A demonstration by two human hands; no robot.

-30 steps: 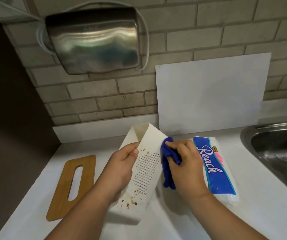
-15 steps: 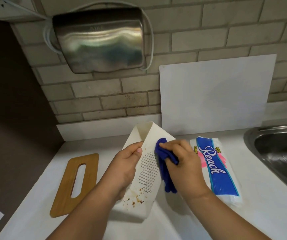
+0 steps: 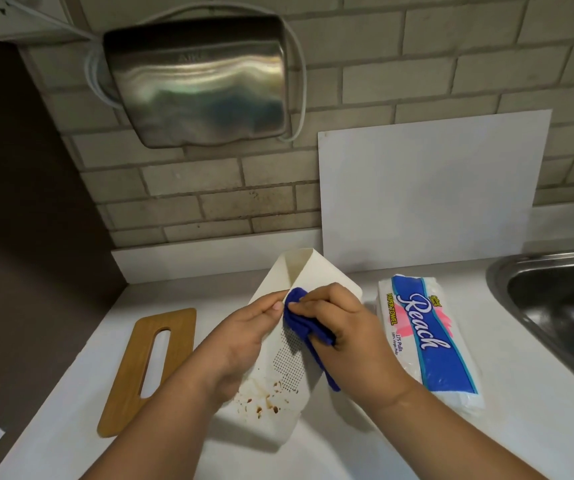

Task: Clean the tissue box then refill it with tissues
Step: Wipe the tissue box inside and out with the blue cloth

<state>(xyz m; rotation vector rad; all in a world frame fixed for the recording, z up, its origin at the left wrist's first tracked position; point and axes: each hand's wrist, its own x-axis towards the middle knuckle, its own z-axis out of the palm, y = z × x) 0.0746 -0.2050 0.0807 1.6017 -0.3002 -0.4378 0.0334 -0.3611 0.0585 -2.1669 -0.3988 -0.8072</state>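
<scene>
On the white counter (image 3: 365,441) the cream tissue box (image 3: 289,372) is held tilted, its open end pointing to the far wall and its near end resting on the counter surface. The left hand (image 3: 240,344) grips the box's left side, thumb pressed on the upward face and the other fingers hidden behind it. The right hand (image 3: 344,327) is curled tight around a blue cloth (image 3: 304,327), pressing it against the far part of the box's upward face, just beside the left thumb; a tail of cloth hangs down past the box's right edge. Brown stains (image 3: 264,400) dot the near end of that face, next to a patch of small perforations (image 3: 287,365). Just right of the right hand lies a wrapped pack of Reach paper towels (image 3: 427,341), flat on the counter. To the left lies a wooden lid (image 3: 150,365) with a long slot. A steel sink (image 3: 562,306) is at the far right, a white board (image 3: 427,188) leans on the brick wall, and a metal hand dryer (image 3: 195,81) hangs above
</scene>
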